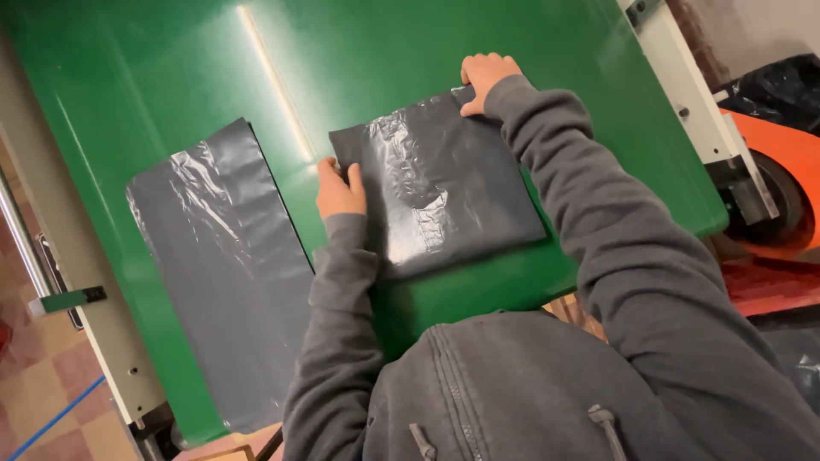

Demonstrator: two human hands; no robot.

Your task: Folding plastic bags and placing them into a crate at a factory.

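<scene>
On the glossy green worktop (512, 51), a folded dark grey plastic bag (436, 192) lies flat near the front edge, roughly square, shiny with wrinkles. Left hand (340, 189) sits at the bag's left edge, fingers (354, 177) curled down onto the plastic, pressing or pinching the edge; whether the edge is actually gripped can't be told. Right hand (484, 78) is at the bag's far top corner, fingers bent over and knuckles up, resting on the corner; fingertips hidden, so the grip can't be told either. Both arms wear grey hooded-sweatshirt sleeves (598, 213), zip front visible at the bottom of the view. Well to the left of the folded bag, apart from it, a second long unfolded dark grey plastic bag (222, 273) lies spread flat, running to the worktop's near edge. White machine frame (683, 94) borders the worktop on the right, with an orange wheeled machine (786, 171) beyond it. Tiled floor (43, 376) shows lower left.
</scene>
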